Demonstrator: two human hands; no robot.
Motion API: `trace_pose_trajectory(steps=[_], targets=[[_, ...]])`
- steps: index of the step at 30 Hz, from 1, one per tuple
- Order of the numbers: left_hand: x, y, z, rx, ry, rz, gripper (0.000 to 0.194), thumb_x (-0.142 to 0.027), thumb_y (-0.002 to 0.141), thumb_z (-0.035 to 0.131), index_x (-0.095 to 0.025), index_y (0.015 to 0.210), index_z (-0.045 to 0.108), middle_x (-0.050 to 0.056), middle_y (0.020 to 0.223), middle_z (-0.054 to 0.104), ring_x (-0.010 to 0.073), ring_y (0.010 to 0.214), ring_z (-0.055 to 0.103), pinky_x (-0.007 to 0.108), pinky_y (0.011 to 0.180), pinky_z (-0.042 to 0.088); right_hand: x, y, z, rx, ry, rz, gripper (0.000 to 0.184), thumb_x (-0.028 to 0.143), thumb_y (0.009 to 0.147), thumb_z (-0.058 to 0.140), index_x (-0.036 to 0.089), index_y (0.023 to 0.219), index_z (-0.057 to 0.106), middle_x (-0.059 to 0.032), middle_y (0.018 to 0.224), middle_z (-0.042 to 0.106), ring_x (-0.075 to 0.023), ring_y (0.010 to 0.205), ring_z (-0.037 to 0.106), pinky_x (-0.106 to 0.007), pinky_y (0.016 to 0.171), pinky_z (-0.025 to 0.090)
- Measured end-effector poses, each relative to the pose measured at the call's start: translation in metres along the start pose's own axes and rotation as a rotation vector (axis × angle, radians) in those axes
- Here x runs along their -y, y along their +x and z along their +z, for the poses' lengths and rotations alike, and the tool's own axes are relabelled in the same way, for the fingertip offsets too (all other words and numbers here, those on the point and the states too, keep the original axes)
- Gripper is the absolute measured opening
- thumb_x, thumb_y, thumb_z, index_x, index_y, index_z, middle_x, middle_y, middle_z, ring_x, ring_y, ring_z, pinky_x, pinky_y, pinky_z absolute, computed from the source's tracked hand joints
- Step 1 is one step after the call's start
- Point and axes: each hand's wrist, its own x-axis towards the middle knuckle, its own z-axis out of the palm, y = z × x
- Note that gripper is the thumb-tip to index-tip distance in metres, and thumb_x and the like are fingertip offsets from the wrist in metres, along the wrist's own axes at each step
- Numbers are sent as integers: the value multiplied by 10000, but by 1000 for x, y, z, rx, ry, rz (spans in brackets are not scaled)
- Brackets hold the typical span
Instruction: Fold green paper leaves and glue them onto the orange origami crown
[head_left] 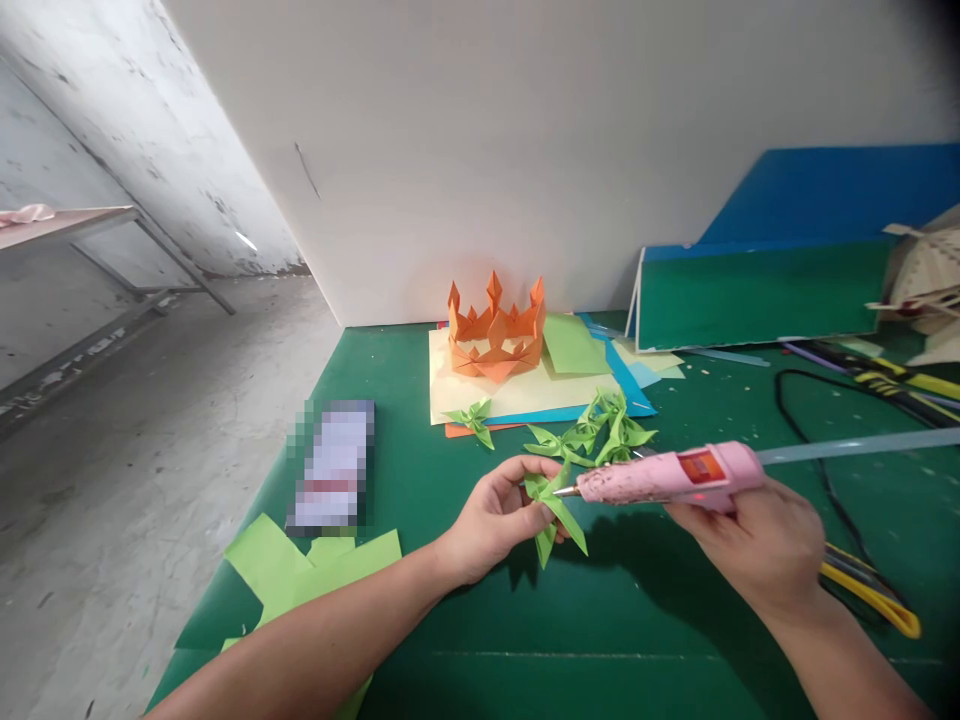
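Note:
Between the thumb and fingers of my left hand is a green folded paper flower with pointed petals. My right hand grips a pink hot glue gun, its metal nozzle at the flower's middle; whether the tip touches the paper I cannot tell. A long clear glue stick sticks out of the gun's back. Just beyond my hands lie several more green paper flowers in a cluster, and a single green flower rests by the paper stack's front edge.
An orange paper crown stands on stacked coloured sheets. Green paper pieces and a blurred phone-like object lie at left. On the right are a black cord, a yellow-handled tool and a green board.

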Motion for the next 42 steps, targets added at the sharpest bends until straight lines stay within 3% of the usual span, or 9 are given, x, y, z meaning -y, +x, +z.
trace_pose_trajectory(steps=[6, 15, 26, 33, 36, 39, 42], targets=[[0, -1, 0, 0, 9, 6, 321, -208, 746, 762, -160, 1031, 622, 22, 801, 664, 121, 652, 652, 249, 644, 554, -1, 0, 0, -14, 11, -19, 394, 334, 828, 647, 261, 627, 316, 51, 473, 445, -108, 430, 449, -265, 451, 313], [1, -1, -1, 6, 12, 13, 275, -234, 744, 766, -151, 950, 604, 8, 762, 659, 118, 628, 662, 238, 619, 549, -3, 3, 1, -23, -16, -15, 382, 372, 846, 638, 245, 645, 339, 8, 538, 556, -111, 479, 527, -255, 439, 304], [-2, -2, 0, -14, 7, 15, 264, -234, 726, 775, -144, 916, 615, 15, 808, 655, 116, 620, 648, 249, 598, 550, -6, -2, 1, -61, 5, 12, 195, 286, 747, 733, 214, 739, 552, 4, 571, 570, -134, 523, 541, -258, 482, 366], [-4, -1, 0, -21, 26, 2, 263, -246, 737, 762, -146, 939, 627, 27, 772, 670, 125, 629, 636, 252, 609, 537, -5, -5, 0, -53, -15, 58, 320, 303, 680, 794, 228, 592, 495, 29, 449, 460, -115, 417, 411, -274, 444, 308], [-5, 0, 0, -32, 25, 2, 265, -242, 734, 763, -144, 943, 633, 29, 772, 679, 123, 627, 638, 248, 610, 536, -1, 1, -5, 8, -19, 111, 176, 363, 747, 731, 216, 747, 634, -35, 572, 614, -175, 476, 540, -297, 468, 361], [-6, 0, 1, -30, 26, 2, 255, -240, 740, 761, -139, 941, 640, 31, 765, 683, 119, 621, 640, 242, 612, 535, -1, 5, -9, 60, 53, 158, 209, 380, 794, 681, 214, 921, 678, -72, 756, 708, -215, 637, 650, -301, 535, 424], [-5, -1, 2, -20, 13, -7, 255, -238, 734, 767, -140, 934, 643, 29, 774, 681, 119, 608, 640, 236, 590, 532, -6, 3, -12, 68, 68, 88, 253, 374, 832, 639, 217, 1030, 651, -61, 830, 721, -197, 716, 663, -290, 620, 460]])
